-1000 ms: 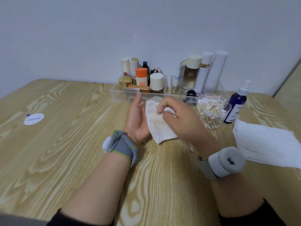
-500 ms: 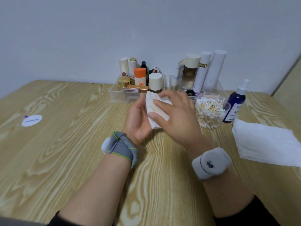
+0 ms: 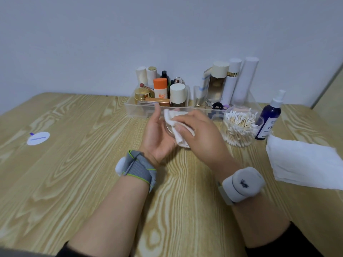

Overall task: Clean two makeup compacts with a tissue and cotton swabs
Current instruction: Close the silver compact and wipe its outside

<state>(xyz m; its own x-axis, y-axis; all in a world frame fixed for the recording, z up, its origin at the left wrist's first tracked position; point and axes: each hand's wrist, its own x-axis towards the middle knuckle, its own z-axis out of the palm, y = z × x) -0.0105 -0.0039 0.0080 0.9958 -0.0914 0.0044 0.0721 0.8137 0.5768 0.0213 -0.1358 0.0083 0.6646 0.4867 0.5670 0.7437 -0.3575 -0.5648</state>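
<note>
Tissue (image 3: pixel 181 140) is the main change: a second ago it hung open as a flat, stained sheet pinched at its top edge. Now we see it bunched up and pressed down at centre frame. The right hand (image 3: pixel 202 134) has rolled palm-down over it since then. Its fingers and thumb are curled around the wad and hold it against the compact (image 3: pixel 168 128).

Only a thin curved clear rim of that compact shows, just left of the tissue. It sits in the left hand (image 3: pixel 157 138), which has stayed put at centre frame with the thumb pointing up. That hand cups and grips the compact, though its fingers are mostly hidden behind the tissue.

We judge that wiping of this compact has restarted with a fresh fold of tissue after a look at the dirty side. We cannot tell how clean it is, as the surface is covered. We cannot pick out a second compact anywhere with certainty.

The cotton swabs (image 3: pixel 239 127) stand in their clear jar right of centre, close to the right hand. They look untouched, so the swab step appears to be ahead. Spare tissues (image 3: pixel 304 164) lie at the right edge of the table (image 3: pixel 74 173).
</note>
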